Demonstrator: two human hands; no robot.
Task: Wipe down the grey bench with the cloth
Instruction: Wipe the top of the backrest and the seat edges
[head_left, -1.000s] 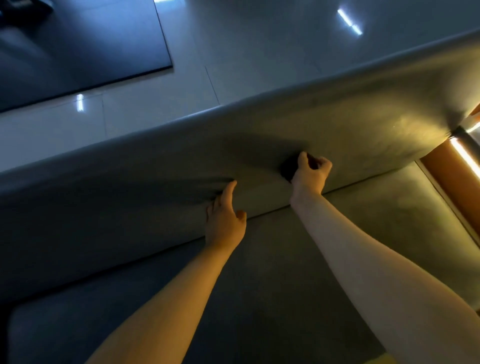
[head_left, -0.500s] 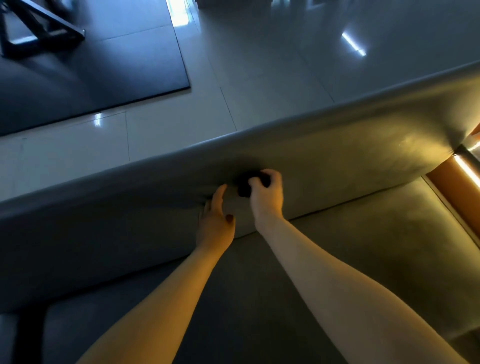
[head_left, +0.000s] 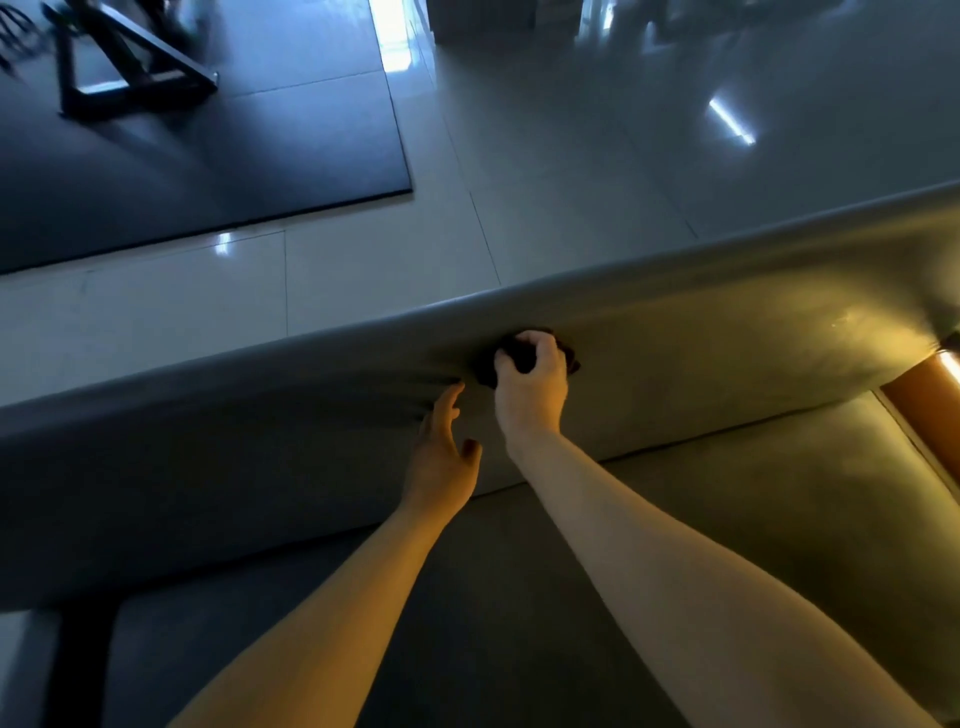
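The grey bench runs across the view, its padded backrest in front of me and its seat below my arms. My right hand grips a dark bunched cloth and presses it against the upper part of the backrest, near its top edge. Most of the cloth is hidden under the fingers. My left hand rests with straight fingers against the backrest just left of and below the cloth, where the cover is wrinkled.
Beyond the backrest lies a shiny tiled floor with a dark mat at the upper left. A black metal frame stands on the mat. An orange lit panel borders the bench at the right.
My right hand has carried the cloth leftwards along the backrest and then up towards its top edge. My left hand stayed pressed on the backrest close by.
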